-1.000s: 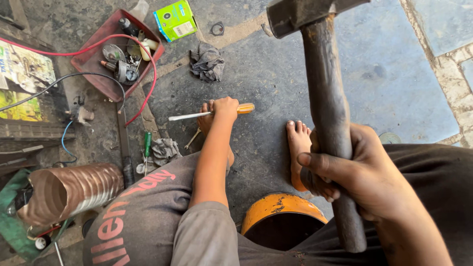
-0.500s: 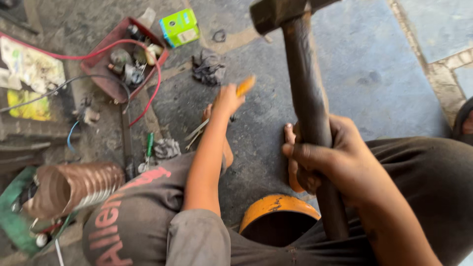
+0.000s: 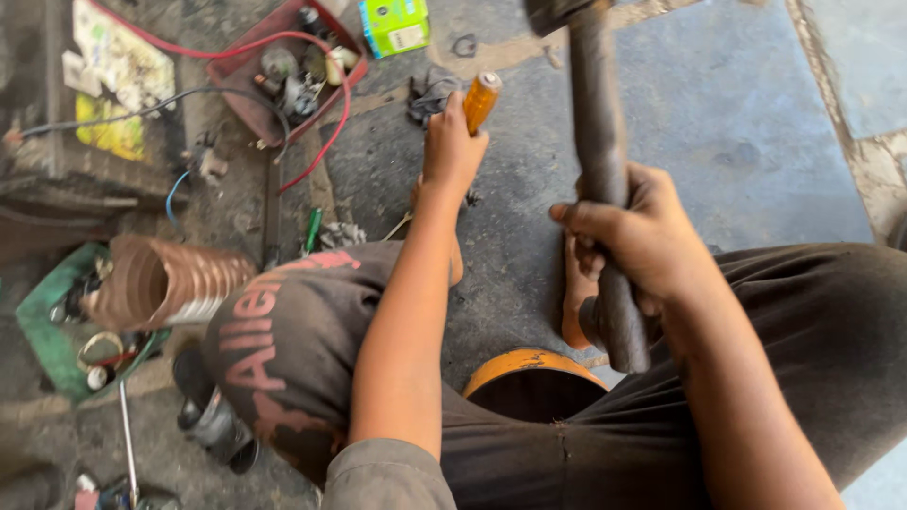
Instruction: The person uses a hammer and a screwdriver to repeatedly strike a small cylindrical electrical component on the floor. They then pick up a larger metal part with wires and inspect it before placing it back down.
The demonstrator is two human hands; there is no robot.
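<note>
My left hand (image 3: 450, 147) grips a screwdriver (image 3: 480, 98) by its orange handle, held out over the grey floor between my knees; its shaft is hidden behind the hand. In my right hand (image 3: 635, 238) is the thick dark handle of a heavy hammer (image 3: 597, 142), raised upright with its head at the top edge of the view. An orange metal rim (image 3: 525, 363) sits between my legs, just below both hands. My bare foot (image 3: 573, 300) rests beside it.
A red tray (image 3: 248, 100) of small parts and red wire (image 3: 321, 144) lies at upper left, with a green box (image 3: 395, 25) and a dark rag (image 3: 431, 91) nearby. A copper coil (image 3: 166, 281) on a green mat lies at left. A green-handled screwdriver (image 3: 312, 229) lies by my knee.
My left hand has lifted the screwdriver off the floor and turned its orange handle upward. The hammer has shifted left and stays raised, and the view has tilted.
</note>
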